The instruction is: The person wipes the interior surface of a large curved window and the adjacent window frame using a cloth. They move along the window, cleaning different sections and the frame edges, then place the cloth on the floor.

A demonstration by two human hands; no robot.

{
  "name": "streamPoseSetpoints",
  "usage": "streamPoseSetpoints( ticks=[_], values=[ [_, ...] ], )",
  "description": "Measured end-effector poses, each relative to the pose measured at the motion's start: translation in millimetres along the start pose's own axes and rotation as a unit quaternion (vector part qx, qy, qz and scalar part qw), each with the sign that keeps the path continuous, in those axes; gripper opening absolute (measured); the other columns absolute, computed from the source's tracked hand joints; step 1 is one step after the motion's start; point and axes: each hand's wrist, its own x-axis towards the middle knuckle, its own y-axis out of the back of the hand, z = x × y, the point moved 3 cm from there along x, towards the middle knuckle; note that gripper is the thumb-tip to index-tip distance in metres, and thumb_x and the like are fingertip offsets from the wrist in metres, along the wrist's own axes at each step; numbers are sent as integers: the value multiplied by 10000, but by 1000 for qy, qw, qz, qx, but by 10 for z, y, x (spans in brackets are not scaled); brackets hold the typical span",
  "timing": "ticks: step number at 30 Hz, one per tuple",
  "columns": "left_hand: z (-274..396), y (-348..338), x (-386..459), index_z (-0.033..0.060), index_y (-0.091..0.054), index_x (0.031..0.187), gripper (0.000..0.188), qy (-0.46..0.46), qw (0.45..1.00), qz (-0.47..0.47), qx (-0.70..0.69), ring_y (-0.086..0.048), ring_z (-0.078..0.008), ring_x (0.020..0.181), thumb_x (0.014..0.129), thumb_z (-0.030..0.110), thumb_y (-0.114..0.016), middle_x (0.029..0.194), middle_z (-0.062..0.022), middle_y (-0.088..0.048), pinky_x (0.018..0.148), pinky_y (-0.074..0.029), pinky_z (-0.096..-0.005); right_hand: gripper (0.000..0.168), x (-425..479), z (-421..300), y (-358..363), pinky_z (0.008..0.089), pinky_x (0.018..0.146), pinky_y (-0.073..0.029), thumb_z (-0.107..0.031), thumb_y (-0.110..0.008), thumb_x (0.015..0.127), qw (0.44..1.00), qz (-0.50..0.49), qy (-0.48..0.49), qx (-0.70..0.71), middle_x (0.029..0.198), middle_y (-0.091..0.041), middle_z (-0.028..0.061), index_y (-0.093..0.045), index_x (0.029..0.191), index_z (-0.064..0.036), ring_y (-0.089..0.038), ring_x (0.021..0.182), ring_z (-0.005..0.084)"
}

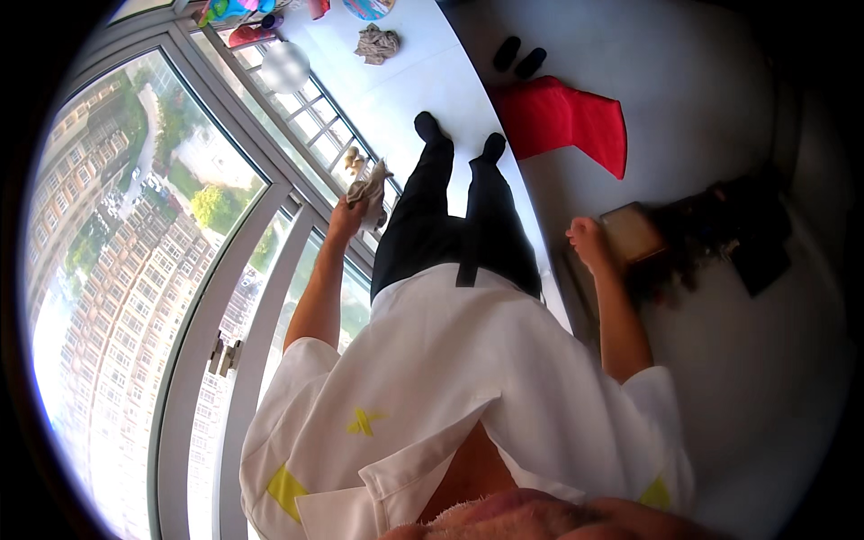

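Note:
My left hand [347,220] grips a crumpled grey-beige cloth [368,196], held low beside my left leg and close to the window frame. The cloth hangs loosely beyond my fingers. My right hand [588,243] is held out to my right with its fingers curled, and nothing shows in it; blur hides how far apart the fingers are. In the picture it overlaps the edge of a brown box-like piece [633,233]; whether they touch cannot be told. To my left, a tall framed glass window [155,223] carries a metal latch [225,354].
Ahead on the pale floor [418,74] lies another crumpled brownish cloth [378,44]. A red mat or fabric piece [567,121] and dark slippers [520,57] are at right front. Dark clutter [722,229] sits to my right. Window bars [324,128] and a pale round object [285,67] stand at left front.

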Motion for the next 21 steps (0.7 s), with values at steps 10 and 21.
streamPoseSetpoints(
  ticks=[10, 21],
  values=[
    [622, -782, -423, 57, -637, 1237, 320, -16, 998, -18, -50, -625, -126, 873, 1012, 273, -567, 1000, -38, -695, 783, -502, -306, 179, 68, 807, 74, 281, 675, -530, -123, -596, 961, 996, -7, 69, 56, 922, -700, 98, -601, 1091, 0, -683, 828, 156],
    [171, -1604, -643, 86, -613, 1303, 416, -44, 998, 43, 26, -674, -328, 1101, 986, 353, -576, 1129, -202, -707, 923, -501, -399, 168, 615, 1934, 1086, 288, 618, -527, -165, -609, 960, 998, 29, 39, 39, 848, -701, 92, -634, 1042, -19, -679, 734, 151]
  ],
)
